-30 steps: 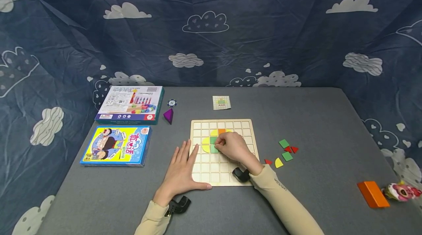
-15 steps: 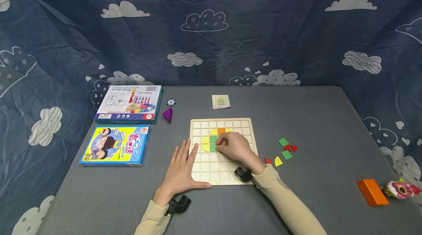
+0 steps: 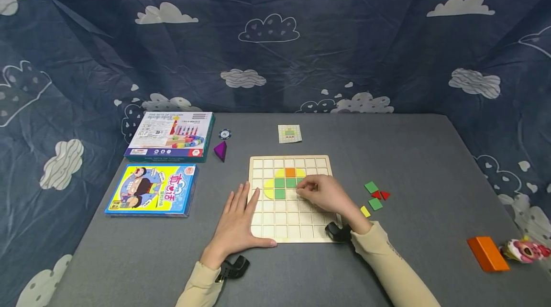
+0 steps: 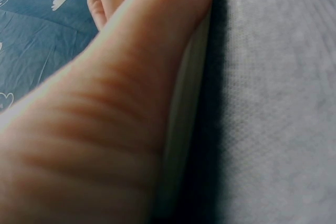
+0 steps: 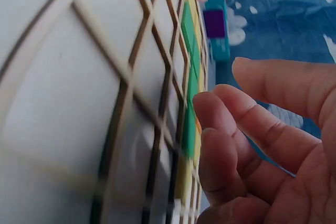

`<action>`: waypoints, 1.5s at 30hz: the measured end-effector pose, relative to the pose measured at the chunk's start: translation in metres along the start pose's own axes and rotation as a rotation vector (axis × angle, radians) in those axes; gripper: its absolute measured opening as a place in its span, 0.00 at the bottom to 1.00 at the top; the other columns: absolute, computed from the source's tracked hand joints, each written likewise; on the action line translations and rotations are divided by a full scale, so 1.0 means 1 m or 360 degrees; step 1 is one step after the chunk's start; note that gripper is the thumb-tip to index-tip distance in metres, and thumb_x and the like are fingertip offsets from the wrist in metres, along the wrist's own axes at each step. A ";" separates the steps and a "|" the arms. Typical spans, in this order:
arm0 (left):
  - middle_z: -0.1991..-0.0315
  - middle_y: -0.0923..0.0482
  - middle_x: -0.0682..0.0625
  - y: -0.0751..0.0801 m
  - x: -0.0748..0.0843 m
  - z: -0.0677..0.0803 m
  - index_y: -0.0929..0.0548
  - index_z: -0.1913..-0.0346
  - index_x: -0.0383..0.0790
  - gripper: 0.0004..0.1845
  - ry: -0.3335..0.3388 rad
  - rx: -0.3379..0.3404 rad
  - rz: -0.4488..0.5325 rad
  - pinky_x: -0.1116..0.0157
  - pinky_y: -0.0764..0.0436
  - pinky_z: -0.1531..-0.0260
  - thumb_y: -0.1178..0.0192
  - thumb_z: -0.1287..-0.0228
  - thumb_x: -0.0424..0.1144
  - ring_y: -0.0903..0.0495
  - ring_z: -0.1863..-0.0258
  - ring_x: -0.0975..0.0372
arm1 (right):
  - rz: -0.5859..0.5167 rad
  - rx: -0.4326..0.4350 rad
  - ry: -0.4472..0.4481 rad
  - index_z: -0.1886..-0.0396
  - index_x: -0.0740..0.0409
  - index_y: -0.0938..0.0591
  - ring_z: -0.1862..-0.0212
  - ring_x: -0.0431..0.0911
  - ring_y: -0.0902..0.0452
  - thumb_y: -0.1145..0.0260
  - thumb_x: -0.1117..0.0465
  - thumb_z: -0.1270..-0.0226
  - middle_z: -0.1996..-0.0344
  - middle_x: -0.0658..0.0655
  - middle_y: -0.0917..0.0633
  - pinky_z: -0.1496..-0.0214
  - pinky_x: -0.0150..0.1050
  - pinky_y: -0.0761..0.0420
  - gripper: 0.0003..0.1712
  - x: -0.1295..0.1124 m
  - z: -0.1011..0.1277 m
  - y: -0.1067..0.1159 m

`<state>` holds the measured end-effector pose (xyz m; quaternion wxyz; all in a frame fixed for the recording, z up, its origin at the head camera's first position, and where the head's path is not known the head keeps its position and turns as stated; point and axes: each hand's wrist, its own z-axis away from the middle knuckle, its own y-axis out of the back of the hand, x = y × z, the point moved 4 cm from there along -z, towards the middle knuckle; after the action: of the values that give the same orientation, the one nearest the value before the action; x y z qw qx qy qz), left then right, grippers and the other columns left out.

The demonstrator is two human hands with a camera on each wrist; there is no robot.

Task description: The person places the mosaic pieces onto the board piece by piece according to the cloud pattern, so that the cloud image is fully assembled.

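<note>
Wooden grid board (image 3: pixel 318 166) lies flat on grey table (image 3: pixel 409 154), near its front middle, square with pale cells and thin raised ribs; no real long axis, edges run roughly parallel to the table edges, slightly skewed. Coloured tiles sit in upper-middle cells: orange square (image 3: pixel 290 172) on top with yellow curved bits either side, green squares (image 3: pixel 280 183) below, yellow quarter-round (image 3: pixel 269 193) at left. Left hand (image 3: pixel 237 221) flat, fingers straight and spread, palm on the table with fingertips over the board's left edge, thumb along the front edge; left wrist view shows thumb pressed against the board's rim. Right hand (image 3: pixel 325 193) over the board's right-middle cells, fingers loosely curled, tips just beside the green tiles; right wrist view shows curled fingers (image 5: pixel 220 129) near the tiles with nothing clearly pinched, grip cannot be told. Loose pieces on table right of board: green square (image 3: pixel 371 186), red triangle (image 3: pixel 384 195), yellow piece (image 3: pixel 365 211). Pattern card (image 3: pixel 290 133) behind board. Two boxes (image 3: pixel 168 136) at left, purple pyramid (image 3: pixel 220 150) beside them. Orange block (image 3: pixel 487 253) far right.
</note>
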<state>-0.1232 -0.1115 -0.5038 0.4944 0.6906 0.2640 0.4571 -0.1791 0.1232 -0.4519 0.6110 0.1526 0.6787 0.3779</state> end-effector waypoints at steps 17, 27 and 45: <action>0.25 0.63 0.39 0.002 0.002 0.000 0.52 0.25 0.39 0.70 -0.0007 -0.0004 -0.0001 0.55 0.65 0.32 0.42 0.66 0.81 0.65 0.27 0.51 | 0.0208 0.0470 -0.0346 0.66 0.59 0.15 0.77 0.46 0.28 0.28 0.53 0.44 0.74 0.53 0.18 0.79 0.42 0.30 0.14 0.080 0.045 0.082; 0.25 0.63 0.39 0.001 0.001 0.000 0.52 0.25 0.40 0.70 0.0001 -0.0011 0.0005 0.55 0.65 0.32 0.44 0.66 0.82 0.65 0.27 0.52 | 0.0355 0.0446 -0.0561 0.60 0.65 0.18 0.68 0.52 0.24 0.26 0.48 0.47 0.65 0.62 0.17 0.71 0.43 0.29 0.25 0.102 0.058 0.103; 0.25 0.64 0.39 0.001 0.001 0.000 0.53 0.25 0.40 0.70 0.0015 -0.0029 0.0004 0.54 0.64 0.32 0.41 0.66 0.80 0.66 0.27 0.52 | 0.0409 0.0326 -0.0630 0.62 0.65 0.22 0.70 0.50 0.28 0.28 0.54 0.45 0.68 0.60 0.21 0.72 0.42 0.33 0.20 0.104 0.054 0.096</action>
<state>-0.1229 -0.1107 -0.5025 0.4989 0.6842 0.2615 0.4634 -0.1742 0.2747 -0.4571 0.6603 0.3698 0.5556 0.3445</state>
